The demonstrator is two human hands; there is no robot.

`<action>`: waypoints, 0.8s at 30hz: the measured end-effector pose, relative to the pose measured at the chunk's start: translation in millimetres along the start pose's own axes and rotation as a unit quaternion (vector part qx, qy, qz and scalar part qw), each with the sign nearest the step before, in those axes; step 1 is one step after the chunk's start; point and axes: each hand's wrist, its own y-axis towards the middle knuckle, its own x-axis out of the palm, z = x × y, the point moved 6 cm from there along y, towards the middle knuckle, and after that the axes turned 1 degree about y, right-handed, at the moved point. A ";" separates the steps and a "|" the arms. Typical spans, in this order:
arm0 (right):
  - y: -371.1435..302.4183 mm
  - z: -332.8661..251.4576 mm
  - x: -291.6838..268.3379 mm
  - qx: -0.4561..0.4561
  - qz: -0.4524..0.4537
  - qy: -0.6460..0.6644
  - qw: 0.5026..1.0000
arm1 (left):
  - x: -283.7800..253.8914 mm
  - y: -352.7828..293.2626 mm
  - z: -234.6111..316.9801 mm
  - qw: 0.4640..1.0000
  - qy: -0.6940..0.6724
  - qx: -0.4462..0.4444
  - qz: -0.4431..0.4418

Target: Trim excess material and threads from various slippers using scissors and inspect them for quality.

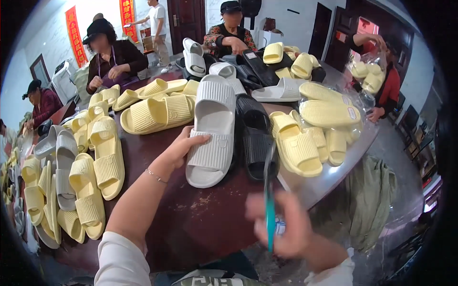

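A pale grey ribbed slipper pair (213,117), seemingly nested together, stands tilted up in front of me. My left hand (180,147) grips its left side, thumb over the lower ribbed part. To the right of it, my right hand (296,228), smeared by motion, is closed around a tool with a teal handle (270,217). The tool's narrow dark blade points upward and is blurred, so its exact kind is unclear. Just behind the blade lie black slippers (257,138). Yellow slippers (298,148) rest farther right.
The dark red table (191,224) bears yellow slippers (107,157) at left and a mixed heap at the back. Bagged yellow slippers (329,114) lie at right. Co-workers sit across the table; one at right holds a clear bag (367,71). A green sack (372,200) stands beside the table.
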 end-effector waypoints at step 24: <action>130.2 84.8 109.9 0.105 -0.003 -0.269 0.958 | -129.8 -205.8 22.5 0.987 0.056 0.047 0.144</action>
